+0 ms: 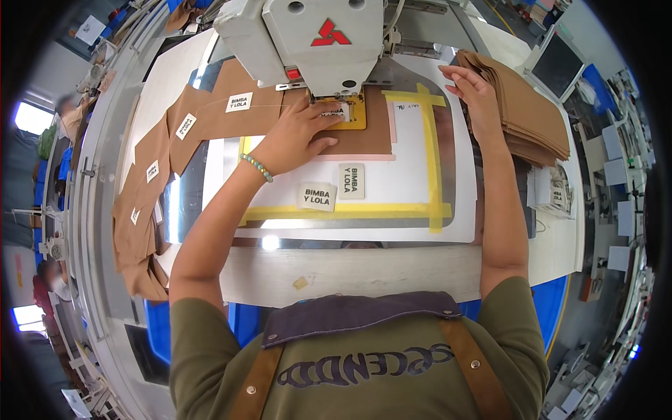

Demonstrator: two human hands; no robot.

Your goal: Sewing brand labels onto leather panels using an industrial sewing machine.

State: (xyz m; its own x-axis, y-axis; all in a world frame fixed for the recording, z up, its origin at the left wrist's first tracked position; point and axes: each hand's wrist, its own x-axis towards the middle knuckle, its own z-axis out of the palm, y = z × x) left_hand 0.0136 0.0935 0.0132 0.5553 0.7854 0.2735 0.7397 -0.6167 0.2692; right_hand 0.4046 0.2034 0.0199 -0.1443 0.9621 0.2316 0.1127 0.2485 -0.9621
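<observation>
My left hand (pixel 297 136) lies with spread fingers on a brown piece (pixel 367 140) under the sewing machine head (pixel 308 38), its fingertips at a small label inside a yellow frame (pixel 357 119). The piece rests on a white sheet (pixel 280 189) edged with yellow tape (pixel 434 161); two loose printed labels (pixel 316 197) lie on the sheet in front of it. My right hand (pixel 476 98) is raised at the right beside a thick stack of brown pieces (pixel 532 126), fingers loosely bent and apart, with nothing visible in them.
Brown pieces with labels (pixel 185 126) overlap down the left side. A bundle of labels (pixel 549 192) sits at the right, beyond it a monitor (pixel 553 66). Blue bins (pixel 243 322) are under the table edge (pixel 350 269). Two other people (pixel 66 108) are at the far left.
</observation>
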